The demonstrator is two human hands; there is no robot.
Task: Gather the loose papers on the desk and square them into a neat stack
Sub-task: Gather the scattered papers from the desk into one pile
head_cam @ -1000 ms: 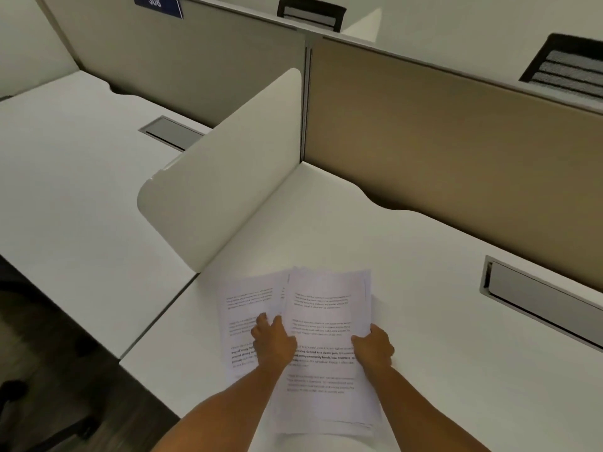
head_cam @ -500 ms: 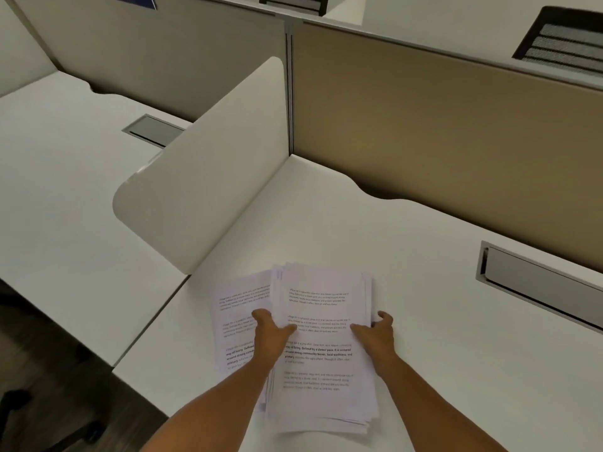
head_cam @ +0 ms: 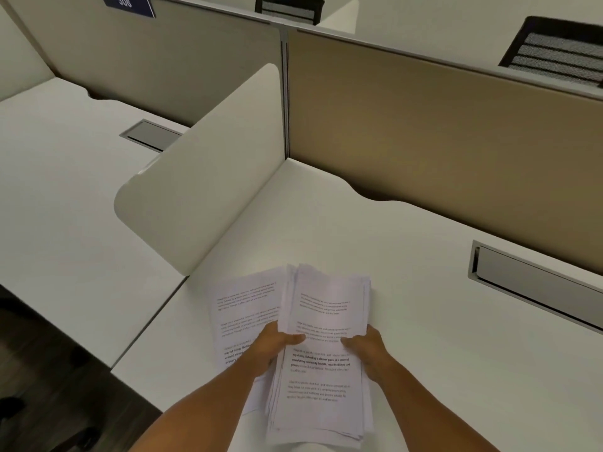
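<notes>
Papers (head_cam: 321, 353) in our grip, left hand (head_cam: 270, 349) and right hand (head_cam: 368, 349) fingers curled round their sides, one sheet (head_cam: 244, 308) lying left on tabletop (head_cam: 440, 353).

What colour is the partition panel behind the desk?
Tan brown, the partition panel shows best in the head view.

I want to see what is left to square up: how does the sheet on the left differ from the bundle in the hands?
The loose sheet lies flat on the desk; the bundle is gripped by the left hand and right hand. The sheet is single and angled leftward, the bundle thick with ragged edges. Both are white printed pages.
</notes>
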